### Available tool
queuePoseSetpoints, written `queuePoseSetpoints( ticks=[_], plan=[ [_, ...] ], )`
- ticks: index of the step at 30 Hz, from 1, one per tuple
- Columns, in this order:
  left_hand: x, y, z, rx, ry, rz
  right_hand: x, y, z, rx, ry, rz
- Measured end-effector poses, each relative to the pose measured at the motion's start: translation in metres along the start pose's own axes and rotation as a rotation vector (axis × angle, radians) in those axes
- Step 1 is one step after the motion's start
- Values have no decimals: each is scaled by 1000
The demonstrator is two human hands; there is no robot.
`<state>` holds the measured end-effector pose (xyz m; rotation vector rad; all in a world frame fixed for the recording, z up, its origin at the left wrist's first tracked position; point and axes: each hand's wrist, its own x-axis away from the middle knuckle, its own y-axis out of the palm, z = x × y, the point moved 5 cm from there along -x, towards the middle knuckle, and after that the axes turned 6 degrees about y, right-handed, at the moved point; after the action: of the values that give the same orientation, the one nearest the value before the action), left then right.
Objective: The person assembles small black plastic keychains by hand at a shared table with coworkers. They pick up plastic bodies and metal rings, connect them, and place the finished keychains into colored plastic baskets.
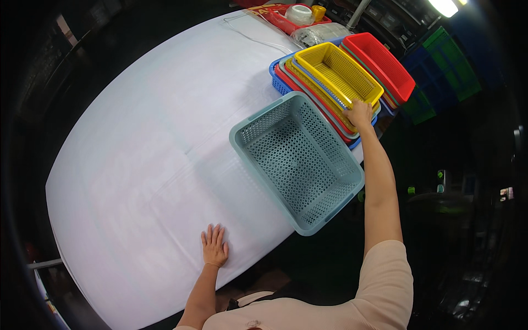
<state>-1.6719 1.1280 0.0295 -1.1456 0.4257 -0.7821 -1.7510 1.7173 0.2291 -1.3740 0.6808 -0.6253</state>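
Note:
My left hand (215,245) lies flat on the white tabletop (137,181) with its fingers spread, holding nothing. My right arm stretches to the far right, where my right hand (361,114) grips the near rim of a yellow perforated plastic basket (335,71). This basket is the top one in a nested stack of several baskets in blue, red, yellow and grey; my fingertips are partly hidden at its rim. Between my hands, nearer to me, a large grey-green plastic basket (294,165) with lattice walls stands upright at the table's edge, touched by neither hand.
Beside the yellow basket is another stack, topped by a red basket (382,66). Behind them a red tray (280,21) holds a white roll (300,14) and a yellow item (318,12), next to clear plastic wrapping (322,34). A thin white cord (247,36) lies at the table's far end.

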Motion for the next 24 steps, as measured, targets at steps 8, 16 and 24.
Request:
queuePoseSetpoints(
  ticks=[8,16,24],
  plan=[
    [-6,3,-13,4,24,68,0,-97,-31,153,-173,468],
    [55,-38,-33,409,-150,83,201,-124,-185,-131,-894,526],
    [405,-54,15,855,-316,384,606,-75,-368,-514,-1655,-75]
  ],
)
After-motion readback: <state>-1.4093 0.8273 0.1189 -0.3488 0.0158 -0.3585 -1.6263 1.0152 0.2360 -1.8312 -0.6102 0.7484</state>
